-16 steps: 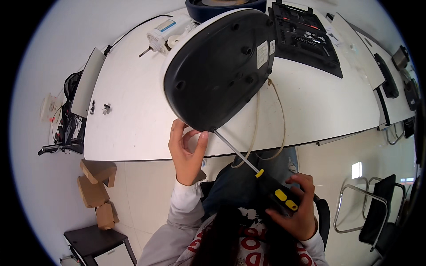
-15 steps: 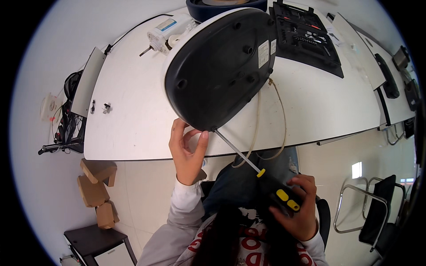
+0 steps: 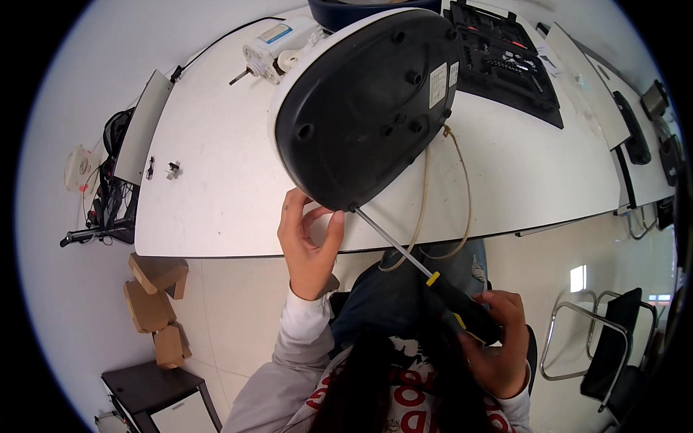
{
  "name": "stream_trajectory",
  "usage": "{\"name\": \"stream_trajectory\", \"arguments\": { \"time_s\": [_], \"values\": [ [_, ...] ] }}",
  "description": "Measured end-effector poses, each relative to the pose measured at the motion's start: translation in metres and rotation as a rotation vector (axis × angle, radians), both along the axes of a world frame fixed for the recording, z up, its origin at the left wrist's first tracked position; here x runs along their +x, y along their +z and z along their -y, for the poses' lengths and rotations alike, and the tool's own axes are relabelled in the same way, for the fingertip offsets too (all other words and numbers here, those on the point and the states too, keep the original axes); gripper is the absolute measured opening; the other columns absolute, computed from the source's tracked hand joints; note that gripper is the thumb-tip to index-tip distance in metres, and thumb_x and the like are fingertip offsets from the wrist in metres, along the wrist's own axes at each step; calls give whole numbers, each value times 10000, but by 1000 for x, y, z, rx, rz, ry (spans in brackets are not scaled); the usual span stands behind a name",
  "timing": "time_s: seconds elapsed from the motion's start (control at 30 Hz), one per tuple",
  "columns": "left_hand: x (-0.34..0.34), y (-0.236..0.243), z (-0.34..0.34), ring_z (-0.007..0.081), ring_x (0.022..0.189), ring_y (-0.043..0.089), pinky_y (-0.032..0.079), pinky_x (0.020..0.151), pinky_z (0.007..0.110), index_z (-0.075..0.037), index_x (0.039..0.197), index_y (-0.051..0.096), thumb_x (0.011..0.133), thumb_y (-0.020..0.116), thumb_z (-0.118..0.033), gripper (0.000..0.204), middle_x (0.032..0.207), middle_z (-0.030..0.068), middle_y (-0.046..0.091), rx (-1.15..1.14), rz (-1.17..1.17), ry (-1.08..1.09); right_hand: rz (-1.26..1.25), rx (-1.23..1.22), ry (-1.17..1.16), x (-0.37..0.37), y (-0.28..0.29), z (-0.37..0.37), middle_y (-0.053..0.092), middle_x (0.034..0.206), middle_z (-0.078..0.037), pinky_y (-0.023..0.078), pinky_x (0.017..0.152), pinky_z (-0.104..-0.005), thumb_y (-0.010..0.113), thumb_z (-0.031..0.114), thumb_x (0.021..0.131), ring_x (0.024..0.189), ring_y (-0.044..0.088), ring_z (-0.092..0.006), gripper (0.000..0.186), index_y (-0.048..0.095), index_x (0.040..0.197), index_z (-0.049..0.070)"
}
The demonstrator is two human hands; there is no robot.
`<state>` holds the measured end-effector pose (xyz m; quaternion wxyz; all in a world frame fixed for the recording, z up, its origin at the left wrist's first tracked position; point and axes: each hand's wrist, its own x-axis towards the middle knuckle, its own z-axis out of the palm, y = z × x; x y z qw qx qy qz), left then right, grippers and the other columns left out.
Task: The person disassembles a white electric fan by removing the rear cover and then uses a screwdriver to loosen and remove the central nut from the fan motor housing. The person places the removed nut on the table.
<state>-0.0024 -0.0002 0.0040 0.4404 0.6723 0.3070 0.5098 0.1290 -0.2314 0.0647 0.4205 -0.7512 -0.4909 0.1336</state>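
Note:
A large rounded appliance base (image 3: 361,123), black underneath with a white rim, is tipped up over the table with its underside toward me. My left hand (image 3: 310,249) grips its lower edge, fingers curled behind the rim and thumb beside the screwdriver's tip. In my right hand (image 3: 502,353) is a screwdriver (image 3: 462,307) with a black and yellow handle and a long metal shaft. Its tip sits in a hole at the base's lower end; any screw in there is hidden. A yellowish tube or cord (image 3: 468,187) hangs from the base's right side and loops past the table edge.
Behind the base lie a white motor-like part (image 3: 274,47) with a metal shaft and a dark blue round object (image 3: 339,16). An open black tool case (image 3: 505,68) is at the far right. Small parts (image 3: 172,169) rest at left. Chairs and cardboard boxes (image 3: 149,307) stand beyond the table.
The screwdriver's handle has turned in my right hand, its yellow patches rolling downward. My right fingers have shifted round it. The tip and my left hand keep their places on the base.

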Motion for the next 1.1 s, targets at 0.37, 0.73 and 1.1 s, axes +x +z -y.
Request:
{"name": "stream_trajectory", "arguments": {
  "time_s": [0.37,0.73,1.1],
  "values": [
    [2,-1,0,195,955,566,495,769,284,7,1114,557,754,620,18,365,1051,110,553,16,-7,20,-422,-124,-97,3,3,8,610,975,-166,499,638,-259,714,82,762,869,636,-243,519,467,1213,14],
    [1,-1,0,192,934,569,496,769,284,9,1093,555,748,618,23,352,1031,106,554,27,-22,25,48,71,-104,7,-13,9,593,740,-141,471,571,-303,770,146,706,633,609,-286,387,554,1000,19],
    [2,-1,1,186,916,564,497,773,285,15,1091,551,751,604,32,344,1018,104,549,37,-42,30,-144,0,-114,3,-15,3,599,853,-149,478,578,-320,772,216,729,672,606,-276,471,509,1077,37]
  ]
}}
